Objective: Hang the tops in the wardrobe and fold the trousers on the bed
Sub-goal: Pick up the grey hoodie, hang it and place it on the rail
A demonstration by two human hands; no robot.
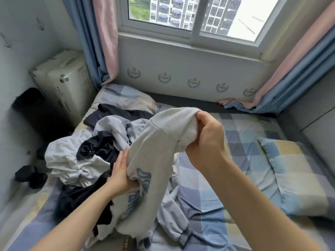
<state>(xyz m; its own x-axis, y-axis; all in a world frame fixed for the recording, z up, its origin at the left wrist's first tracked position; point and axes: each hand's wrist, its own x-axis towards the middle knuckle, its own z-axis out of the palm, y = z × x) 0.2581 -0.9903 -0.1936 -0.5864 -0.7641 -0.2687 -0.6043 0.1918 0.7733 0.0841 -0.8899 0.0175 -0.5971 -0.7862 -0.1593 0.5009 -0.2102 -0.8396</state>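
Left hand (120, 175) | right hand (204, 140) | pinching soft grey sweatshirt (154, 151)

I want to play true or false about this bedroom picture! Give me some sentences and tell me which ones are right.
1. The right hand grips a light grey garment. True.
2. The clothes pile lies on the floor. False: it lies on the bed.
3. The bed sheet is checked. True.
4. The curtains cover the whole window. False: they hang at the sides.
5. The left hand is on the pillow. False: it holds the grey garment.
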